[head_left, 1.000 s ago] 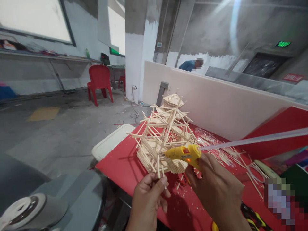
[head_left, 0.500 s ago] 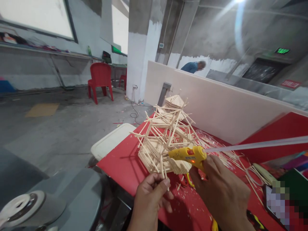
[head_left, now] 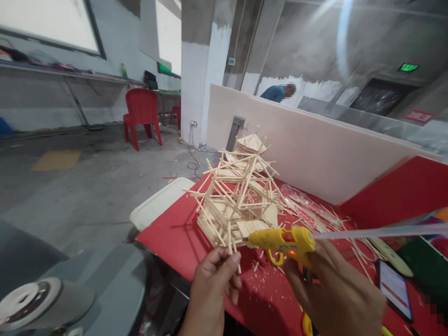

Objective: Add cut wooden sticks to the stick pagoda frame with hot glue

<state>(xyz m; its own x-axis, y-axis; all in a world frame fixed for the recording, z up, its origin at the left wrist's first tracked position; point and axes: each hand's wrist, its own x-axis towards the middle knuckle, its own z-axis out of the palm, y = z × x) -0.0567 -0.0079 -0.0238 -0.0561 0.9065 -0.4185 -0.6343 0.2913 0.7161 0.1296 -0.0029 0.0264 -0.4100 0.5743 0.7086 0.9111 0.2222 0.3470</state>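
A pagoda-like model made of thin wooden sticks [head_left: 241, 186] stands on the red tabletop [head_left: 168, 233]. At its near lower corner my left hand [head_left: 213, 280] pinches the ends of wooden sticks [head_left: 233, 242] between thumb and fingers. My right hand [head_left: 336, 284] is closed around a yellow hot glue gun [head_left: 283, 239], whose small orange light is lit. The gun's nozzle points left, close to the lower front of the model and just right of the pinched sticks. A long translucent glue stick [head_left: 378, 231] sticks out of the gun's back.
Loose sticks [head_left: 308, 210] lie right of the model, with a phone [head_left: 395, 290] nearer me. Yellow-handled scissors [head_left: 276, 257] lie under the gun. A white partition [head_left: 297, 140] runs behind the table; a person in blue [head_left: 275, 93] bends beyond it. A lidded cup [head_left: 45, 303] stands lower left.
The glue gun has moved right and down, its nozzle drawing back from the pinched sticks. My left hand keeps its pinch. The whole view has shifted slightly.
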